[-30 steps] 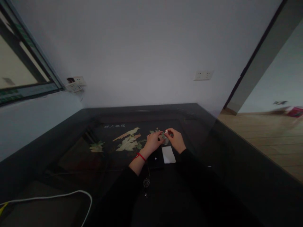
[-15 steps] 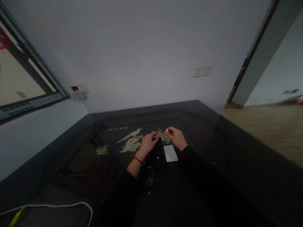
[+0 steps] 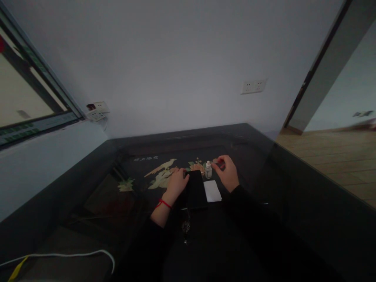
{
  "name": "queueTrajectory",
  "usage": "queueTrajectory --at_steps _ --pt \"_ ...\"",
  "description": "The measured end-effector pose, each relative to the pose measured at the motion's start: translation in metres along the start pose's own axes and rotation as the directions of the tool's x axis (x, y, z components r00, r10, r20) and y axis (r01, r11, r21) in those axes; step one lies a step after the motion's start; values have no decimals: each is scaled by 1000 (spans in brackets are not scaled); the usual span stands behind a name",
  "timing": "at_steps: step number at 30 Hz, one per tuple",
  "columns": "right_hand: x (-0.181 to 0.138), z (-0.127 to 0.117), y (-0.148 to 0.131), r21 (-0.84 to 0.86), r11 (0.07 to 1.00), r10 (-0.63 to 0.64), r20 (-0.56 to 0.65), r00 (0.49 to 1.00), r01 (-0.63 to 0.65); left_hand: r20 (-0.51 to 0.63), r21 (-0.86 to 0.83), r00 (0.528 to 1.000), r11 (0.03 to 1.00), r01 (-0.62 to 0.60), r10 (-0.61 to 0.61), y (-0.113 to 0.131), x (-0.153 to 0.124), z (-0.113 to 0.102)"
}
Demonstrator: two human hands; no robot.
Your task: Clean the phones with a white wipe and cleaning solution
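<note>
A flat black phone-like slab (image 3: pixel 196 190) lies in front of me, with a strap and charm (image 3: pixel 185 226) trailing from its near end. At its upper left edge rests my left hand (image 3: pixel 176 183), wearing a red bracelet; its thumb and fingers are a little apart, not wrapped round the slab. A small clear bottle with a white top (image 3: pixel 208 171) stands upright just beyond the slab's far right corner. My right hand (image 3: pixel 228 172) is just right of the bottle, thumb and forefinger apart, holding nothing that I can see. A white paper or cloth square (image 3: pixel 213 191) lies along the slab's right side.
The glossy dark table (image 3: pixel 252 156) bears a bird-and-flower picture (image 3: pixel 161 176). A white cable (image 3: pixel 67 255) with a yellow tag (image 3: pixel 18 268) runs at the lower left. Wall sockets (image 3: pixel 253 86) are behind, and a window (image 3: pixel 29 90) is at the left.
My right hand has left the bottle's white top and moved right, fingers parting. My left hand has drawn back left from the slab's far end. A pale dot on the slab no longer shows.
</note>
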State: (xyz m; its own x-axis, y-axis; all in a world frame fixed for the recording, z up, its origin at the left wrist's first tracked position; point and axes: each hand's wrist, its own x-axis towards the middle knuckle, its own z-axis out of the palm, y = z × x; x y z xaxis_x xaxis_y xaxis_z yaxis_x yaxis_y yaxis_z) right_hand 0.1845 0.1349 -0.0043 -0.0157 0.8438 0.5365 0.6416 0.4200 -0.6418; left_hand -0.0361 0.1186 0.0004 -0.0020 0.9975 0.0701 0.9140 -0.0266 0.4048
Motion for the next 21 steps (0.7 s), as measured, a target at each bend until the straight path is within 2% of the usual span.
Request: queueTrajectory --at_steps 2,5,11,16,21 --pt "-20 -4 -6 13 999 -39 49 998 38 44 29 997 998 60 -62 -6 -14 0" --pt "-50 2 -14 47 995 -98 192 976 90 115 51 987 993 109 -114 -9 -31 1" --pt "-67 25 -19 59 998 -16 319 948 -3 198 -6 969 989 149 -144 -2 -34 8" --pt "-68 27 -19 107 988 69 358 931 -114 216 -202 961 956 214 -170 -2 -28 15" --pt "-69 24 -23 218 955 100 397 912 -199 199 -509 967 826 242 -161 -4 -35 24"
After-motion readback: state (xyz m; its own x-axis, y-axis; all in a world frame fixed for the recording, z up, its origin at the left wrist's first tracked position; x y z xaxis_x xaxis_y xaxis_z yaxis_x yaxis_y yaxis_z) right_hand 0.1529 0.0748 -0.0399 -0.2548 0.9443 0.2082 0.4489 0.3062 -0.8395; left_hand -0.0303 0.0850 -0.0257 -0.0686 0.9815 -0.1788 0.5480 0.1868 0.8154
